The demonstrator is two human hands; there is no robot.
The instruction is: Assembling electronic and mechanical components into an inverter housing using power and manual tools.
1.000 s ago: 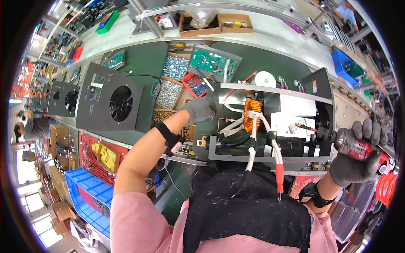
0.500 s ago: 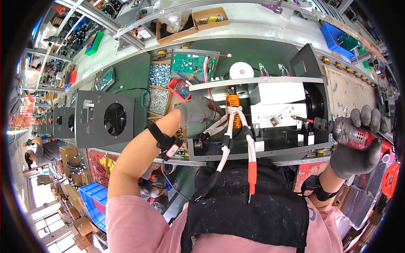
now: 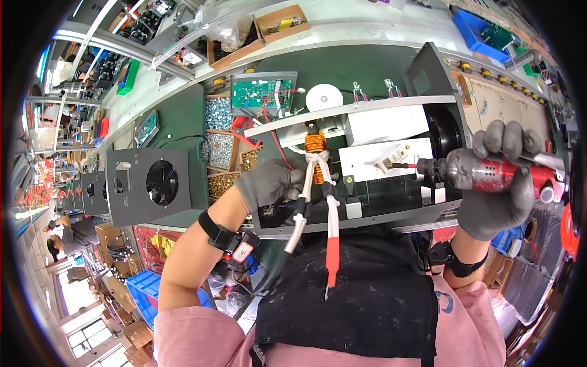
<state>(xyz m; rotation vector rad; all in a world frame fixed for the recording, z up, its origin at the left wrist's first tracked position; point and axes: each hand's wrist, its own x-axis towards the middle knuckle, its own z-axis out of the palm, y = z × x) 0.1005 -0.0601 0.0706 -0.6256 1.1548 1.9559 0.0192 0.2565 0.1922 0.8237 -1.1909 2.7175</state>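
You stand at a long green bench point(image 3: 361, 64) with cardboard boxes point(image 3: 278, 21) along its far edge. Left of you, grey fan housings point(image 3: 150, 183) line up; blue crates point(image 3: 143, 293) sit below, daylight windows point(image 3: 85, 324) beyond.

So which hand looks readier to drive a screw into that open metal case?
Probably the right hand: it grips the red power screwdriver, whose bit points into the open case. The left hand is gloved and busy at the white cables under the copper coil.
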